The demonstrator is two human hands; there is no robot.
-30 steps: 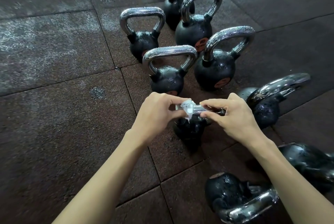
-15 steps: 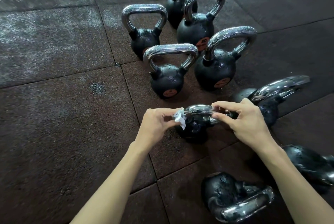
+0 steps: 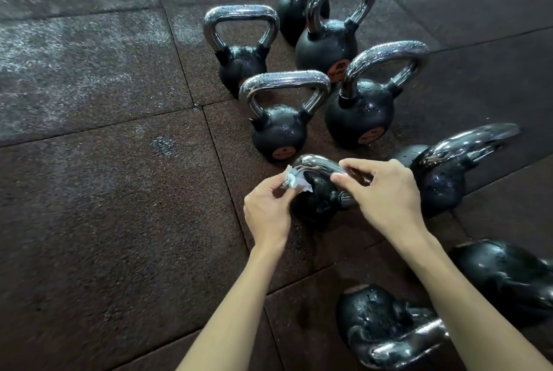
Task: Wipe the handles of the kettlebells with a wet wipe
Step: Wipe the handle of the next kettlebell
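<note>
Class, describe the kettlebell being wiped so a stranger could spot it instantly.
Start at the upright kettlebells clustered on the rubber floor. Just nearer the camera sits a black kettlebell. It alone has a white wet wipe at its handle.

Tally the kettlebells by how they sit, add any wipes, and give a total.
Upright kettlebells: 5
Gripped kettlebell: 1
Tipped kettlebells: 3
Wet wipe: 1
Total: 10
</note>
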